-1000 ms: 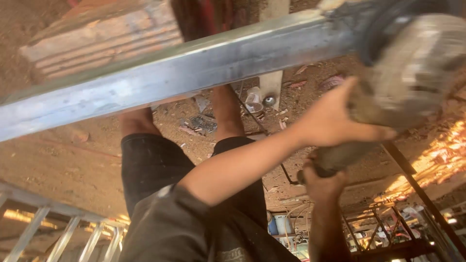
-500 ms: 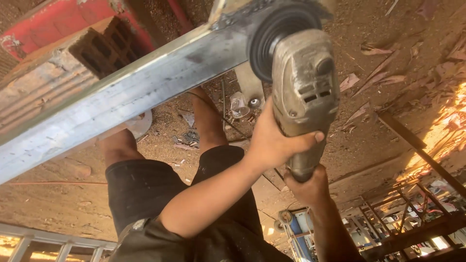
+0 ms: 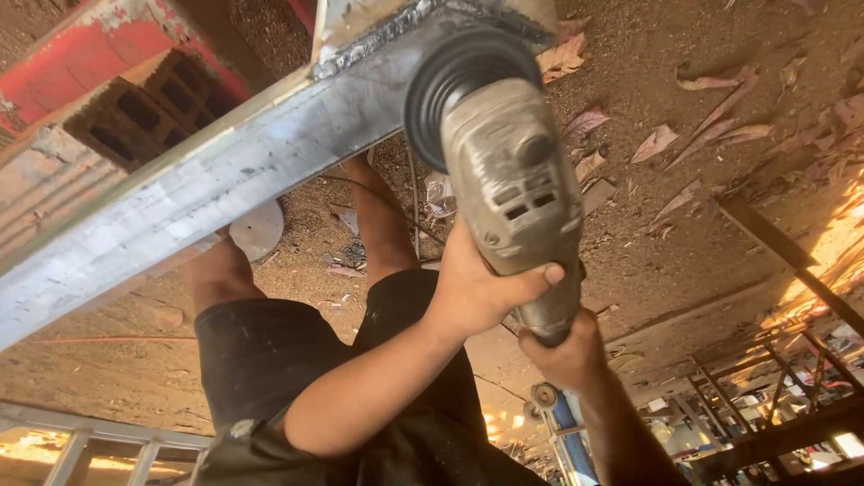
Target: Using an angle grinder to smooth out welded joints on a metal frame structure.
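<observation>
A grey angle grinder (image 3: 517,189) with a black guard around its disc (image 3: 454,76) points up at the welded joint (image 3: 396,31) of a long steel beam (image 3: 207,193). My left hand (image 3: 481,288) wraps around the grinder's body from the left. My right hand (image 3: 562,351) grips the rear end of its handle just below. Both arms reach in from the bottom of the view. Under them are my legs in black shorts (image 3: 270,360).
A hollow concrete block (image 3: 135,108) and a red painted piece (image 3: 72,72) sit behind the beam at the top left. Dry leaves (image 3: 666,139) lie on the dirt ground. Dark metal frames (image 3: 774,360) stand at the right, a light railing (image 3: 81,445) at the bottom left.
The grinder has swung from the right edge toward the middle, and its disc end now sits at the beam's welded joint. Both hands have stayed on it.
</observation>
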